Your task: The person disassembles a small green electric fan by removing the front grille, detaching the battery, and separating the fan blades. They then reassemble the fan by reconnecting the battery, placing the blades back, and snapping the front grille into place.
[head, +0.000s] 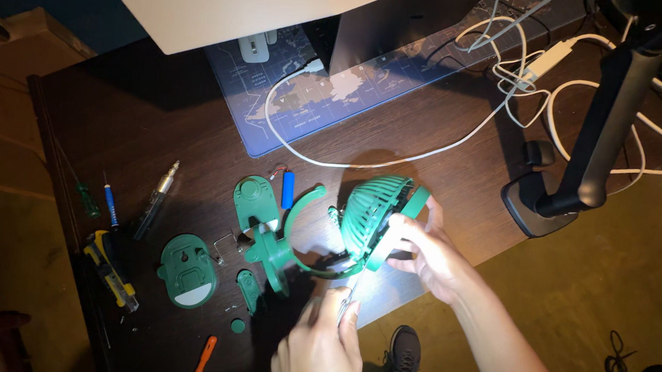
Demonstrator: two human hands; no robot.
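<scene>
Gripping the green fan head (378,215) at frame centre, the right hand (429,255) closes its grip; the left hand (322,348) pinches a thin metal tool (346,304) over the counter (160,124).

I see one screen: a monitor (242,8) at the top of my view, a large pale grey slab tilted over the desk's far edge, only its back showing.

Your fan head (375,215) is sitting at the desk's (145,123) front edge, its loose base parts (187,270) lying left, screwdrivers (111,205) lying farther left, cables (501,104) trailing behind.
</scene>
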